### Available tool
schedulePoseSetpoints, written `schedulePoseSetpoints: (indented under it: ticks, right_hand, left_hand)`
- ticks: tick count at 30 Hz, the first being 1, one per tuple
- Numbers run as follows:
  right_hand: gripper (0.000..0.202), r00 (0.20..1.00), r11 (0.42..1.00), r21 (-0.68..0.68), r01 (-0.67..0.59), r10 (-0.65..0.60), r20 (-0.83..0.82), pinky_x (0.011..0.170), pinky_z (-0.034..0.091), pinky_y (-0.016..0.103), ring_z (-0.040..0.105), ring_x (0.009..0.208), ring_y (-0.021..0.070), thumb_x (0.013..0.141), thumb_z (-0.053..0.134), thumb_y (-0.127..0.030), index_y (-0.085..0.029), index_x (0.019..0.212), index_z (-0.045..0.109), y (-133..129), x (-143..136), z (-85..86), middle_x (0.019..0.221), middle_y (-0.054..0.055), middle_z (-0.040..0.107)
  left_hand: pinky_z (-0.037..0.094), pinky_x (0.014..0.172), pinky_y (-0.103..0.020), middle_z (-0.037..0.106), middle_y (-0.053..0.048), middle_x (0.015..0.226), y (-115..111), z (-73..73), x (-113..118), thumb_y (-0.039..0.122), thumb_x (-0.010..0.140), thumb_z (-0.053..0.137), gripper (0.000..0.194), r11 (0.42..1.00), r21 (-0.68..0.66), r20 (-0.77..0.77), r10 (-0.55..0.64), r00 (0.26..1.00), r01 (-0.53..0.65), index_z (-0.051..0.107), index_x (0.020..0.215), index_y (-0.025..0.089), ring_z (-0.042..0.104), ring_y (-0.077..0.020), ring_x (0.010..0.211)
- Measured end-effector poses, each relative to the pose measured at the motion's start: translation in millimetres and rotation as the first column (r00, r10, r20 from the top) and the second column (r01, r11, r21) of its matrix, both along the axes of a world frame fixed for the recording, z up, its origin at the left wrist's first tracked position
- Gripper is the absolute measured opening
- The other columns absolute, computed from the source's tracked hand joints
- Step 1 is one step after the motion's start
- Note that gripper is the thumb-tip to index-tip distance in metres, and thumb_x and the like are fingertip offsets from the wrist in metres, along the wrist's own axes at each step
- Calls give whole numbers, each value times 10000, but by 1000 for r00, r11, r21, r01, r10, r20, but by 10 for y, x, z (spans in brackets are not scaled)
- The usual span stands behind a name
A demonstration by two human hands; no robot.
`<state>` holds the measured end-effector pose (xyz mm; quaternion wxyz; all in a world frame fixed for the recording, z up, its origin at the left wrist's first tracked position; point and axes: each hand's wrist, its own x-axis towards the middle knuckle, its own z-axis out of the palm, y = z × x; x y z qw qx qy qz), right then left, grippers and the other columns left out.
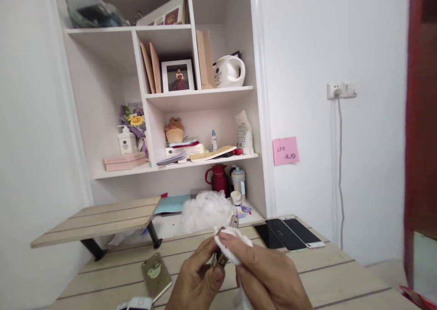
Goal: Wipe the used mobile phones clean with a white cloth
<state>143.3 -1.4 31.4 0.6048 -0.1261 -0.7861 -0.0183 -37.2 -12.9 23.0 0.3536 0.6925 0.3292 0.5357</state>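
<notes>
At the front of the table, my left hand (198, 276) is closed around a slim dark object (221, 256) with a shiny metal edge. It is seen nearly edge-on and mostly covered by fingers, so its kind is unclear. My right hand (268, 266) pinches a white tissue (235, 244) and presses it against the object's upper part. Some of the tissue hangs below that hand. To the left lies a gold phone (157, 276), back up, with a green sticker. A white device (138, 303) is cut off by the bottom edge.
Several phones (285, 235) lie side by side at the table's right. A wooden riser (112, 216) with black legs stands at left. Behind the hands are a crumpled clear plastic bag (206, 212), a red jug (218, 179) and a white cup (235, 197), below the wall shelves (201, 99).
</notes>
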Motion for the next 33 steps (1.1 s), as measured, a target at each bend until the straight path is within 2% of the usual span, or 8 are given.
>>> schedulePoseSetpoints:
  ticks: [6,11,14,19,22,27,29,33]
  right_hand:
    - [496,999,999,-5,36,-36,28,839,596,268,736,965,205,915,493,-79,-223,1386,544,-8,80,77,1206,92,713]
    - [438,998,993,-106,49,-53,-41,740,593,184,753,840,160,935,462,-95,-166,1351,580,88,157,120,1105,93,753]
    - [443,997,994,-88,70,-71,-17,808,593,225,742,935,190,933,487,-113,-179,1362,571,55,113,69,1193,107,719]
    - [476,1000,1000,-11,20,-20,-14,783,603,235,751,869,180,926,481,-103,-242,1374,559,-35,54,24,1164,78,732]
    - [502,999,999,-28,37,-37,13,790,598,254,737,910,193,916,497,-85,-226,1396,535,3,98,57,1186,96,718]
    - [442,998,981,-190,51,-57,-24,600,579,227,671,588,151,966,439,-167,-143,1398,525,110,149,51,751,43,725]
    - [396,995,966,-245,87,-97,-30,612,592,257,696,635,190,972,478,-270,-161,1336,591,125,134,-21,737,52,729]
    - [291,981,952,-255,168,-187,-50,758,615,342,717,920,290,919,591,-427,-261,1126,708,111,62,-255,987,80,768]
  left_hand:
    - [420,1040,-461,577,-131,1381,-3,-26,-19,517,832,619,560,999,5,2,-52,999,52,624,1314,233,584,-338,1143]
    - [447,1023,-478,518,-119,1449,25,-111,-21,508,820,641,562,995,-12,36,-100,994,101,601,1333,283,587,-320,1141]
    - [453,1015,-479,541,-127,1423,23,-86,-25,512,814,647,563,996,-8,53,-93,994,94,612,1322,271,572,-329,1162]
    - [380,1075,-497,646,-146,1269,-11,6,-38,499,842,620,564,997,37,-15,-69,998,69,613,1324,206,537,-347,1210]
    - [428,1036,-488,597,-138,1350,-29,6,-26,533,829,623,604,994,-2,11,-108,994,108,587,1351,230,522,-360,1236]
    - [539,891,-428,457,-119,1498,-44,-18,-14,585,812,622,651,976,-103,63,-186,981,192,560,1371,257,543,-374,1219]
    - [543,860,-399,506,-139,1452,-51,0,-22,617,804,609,705,970,-105,69,-212,975,218,541,1390,230,582,-357,1153]
    - [516,842,-369,622,-162,1282,-60,43,-38,587,846,578,703,972,-85,82,-213,974,220,505,1417,184,634,-275,966]
